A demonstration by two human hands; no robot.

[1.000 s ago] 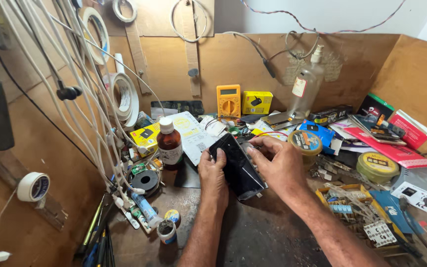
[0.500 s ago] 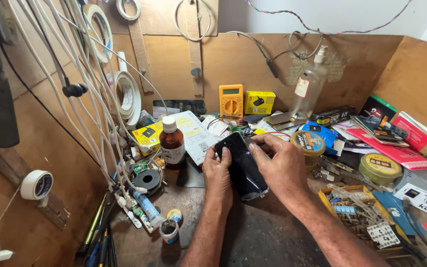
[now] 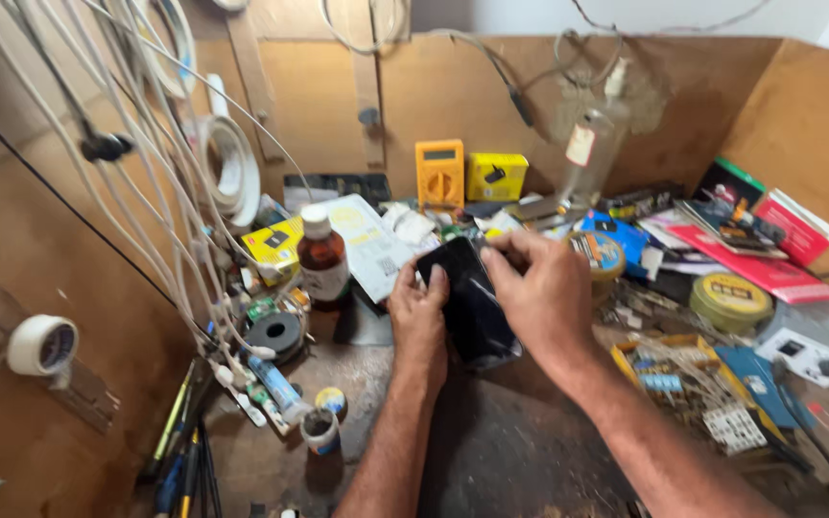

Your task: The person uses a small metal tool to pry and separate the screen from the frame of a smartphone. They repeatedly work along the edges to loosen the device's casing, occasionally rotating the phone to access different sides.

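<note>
Item: flat black glossy smartphone [image 3: 467,297], held tilted above the dark, worn workbench top [image 3: 501,451], roughly mid-bench

Left hand [image 3: 419,317]: closed on the phone's left edge, thumb lying up along the side, fingers hidden behind the device

Right hand [image 3: 541,293]: closed over the phone's upper right corner, fingertips [image 3: 496,251] pinched at the top edge; whether they hold anything small there cannot be told

Left of the hands: 1 brown glass bottle with white cap [image 3: 321,257], standing upright; 1 black round spool [image 3: 275,333] just below it; 1 bundle of white cables [image 3: 160,182] hanging down the side wall; 1 roll of white tape [image 3: 42,345] fixed to that wall

Behind the hands: 1 orange-yellow handheld multimeter [image 3: 439,174], propped upright against the plywood back wall, with 1 small yellow cardboard box [image 3: 496,176] just beside it

Right of the hands: 1 round yellow tin [image 3: 731,299], lid on; 1 yellow compartment tray of small parts [image 3: 683,384]; several red and white booklets [image 3: 769,259], stacked loosely
</note>
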